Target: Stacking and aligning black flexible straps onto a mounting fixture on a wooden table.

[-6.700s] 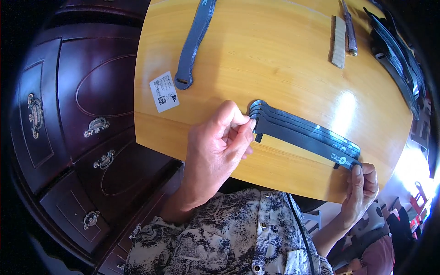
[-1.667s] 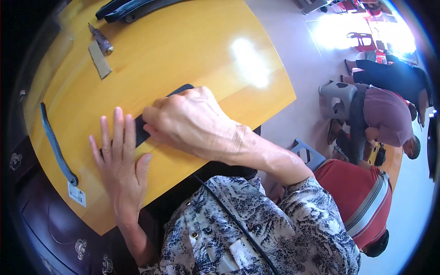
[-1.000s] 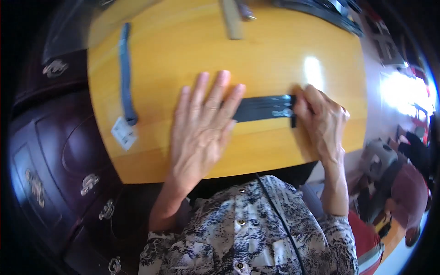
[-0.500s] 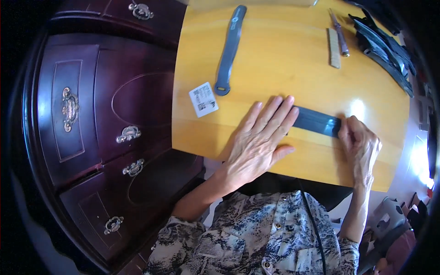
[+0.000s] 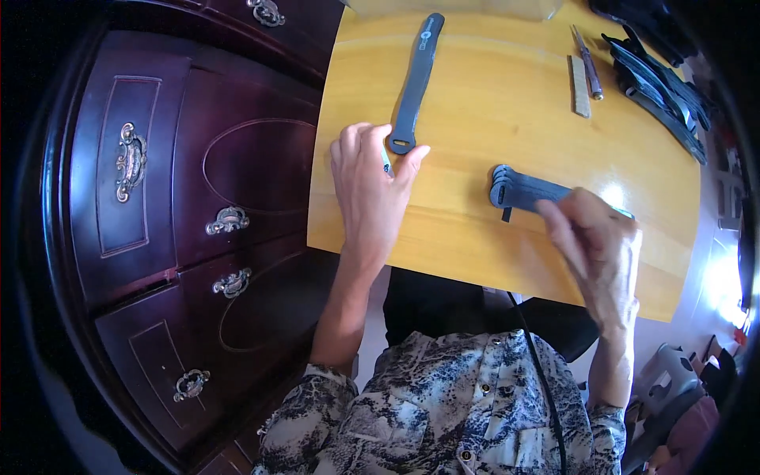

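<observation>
My left hand point(image 5: 370, 186) lies palm-down on the yellow wooden table point(image 5: 475, 237), covering a white tag, its fingertips next to the lower end of a single dark grey strap point(image 5: 415, 83). My right hand point(image 5: 595, 241) rests on a small stack of dark grey straps point(image 5: 522, 190) lying flat near the table's front edge. The stack's rounded left ends stick out past my fingers.
A pile of more dark straps point(image 5: 657, 75) sits at the far right, with a thin tool point(image 5: 587, 71) and a pale flat stick point(image 5: 580, 87) beside it. A dark wooden cabinet point(image 5: 182, 206) with brass handles stands at the left.
My left hand has left the strap stack and moved left onto the white tag by the single strap. My right hand now rests on the stack alone.
</observation>
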Available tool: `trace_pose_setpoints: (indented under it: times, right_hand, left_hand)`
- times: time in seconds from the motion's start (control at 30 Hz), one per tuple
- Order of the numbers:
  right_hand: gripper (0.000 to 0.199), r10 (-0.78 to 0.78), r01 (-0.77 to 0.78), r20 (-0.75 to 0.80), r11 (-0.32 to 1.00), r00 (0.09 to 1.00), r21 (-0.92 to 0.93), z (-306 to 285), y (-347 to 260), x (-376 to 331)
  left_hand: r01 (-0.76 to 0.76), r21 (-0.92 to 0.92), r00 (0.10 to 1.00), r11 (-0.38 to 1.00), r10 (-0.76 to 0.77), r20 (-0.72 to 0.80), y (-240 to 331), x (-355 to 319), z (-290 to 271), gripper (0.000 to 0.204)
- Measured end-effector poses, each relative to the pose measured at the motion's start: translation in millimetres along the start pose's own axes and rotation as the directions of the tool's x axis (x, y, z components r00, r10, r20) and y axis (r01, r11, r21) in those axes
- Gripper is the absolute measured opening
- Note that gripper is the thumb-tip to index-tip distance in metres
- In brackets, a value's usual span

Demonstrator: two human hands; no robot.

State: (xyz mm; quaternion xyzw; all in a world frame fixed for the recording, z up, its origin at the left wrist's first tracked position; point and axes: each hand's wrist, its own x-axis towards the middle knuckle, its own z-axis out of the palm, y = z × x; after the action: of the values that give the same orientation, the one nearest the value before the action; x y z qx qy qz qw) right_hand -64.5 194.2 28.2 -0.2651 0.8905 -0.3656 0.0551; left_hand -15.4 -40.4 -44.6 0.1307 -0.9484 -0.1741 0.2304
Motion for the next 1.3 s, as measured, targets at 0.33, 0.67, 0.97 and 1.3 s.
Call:
trace_pose_setpoints:
  times: [0.33, 0.67, 0.97, 1.3]
  right_hand:
    - [0.009, -0.307, 0.33, -0.126, 0.827, 0.943, 0.456, 61, -28, 36]
    - [0.009, -0.234, 0.231, -0.065, 0.811, 0.97, 0.538, 66, -23, 23]
    - [0.009, -0.112, 0.091, -0.008, 0.764, 0.994, 0.639, 65, -11, 11]
    - [0.011, -0.025, -0.026, 0.073, 0.781, 0.997, 0.624, 58, -2, 6]
  left_hand:
    - [0.062, -0.602, 0.986, 0.796, -0.143, -0.087, 24, -25, -31, 0.042]
    - [0.025, -0.651, 0.999, 0.759, 0.002, 0.04, 28, -41, -45, 0.045]
    - [0.2, -0.826, 0.979, 0.527, -0.087, 0.182, 33, -46, -35, 0.032]
    - [0.097, -0.671, 0.995, 0.735, -0.052, 0.087, 42, -41, -32, 0.02]
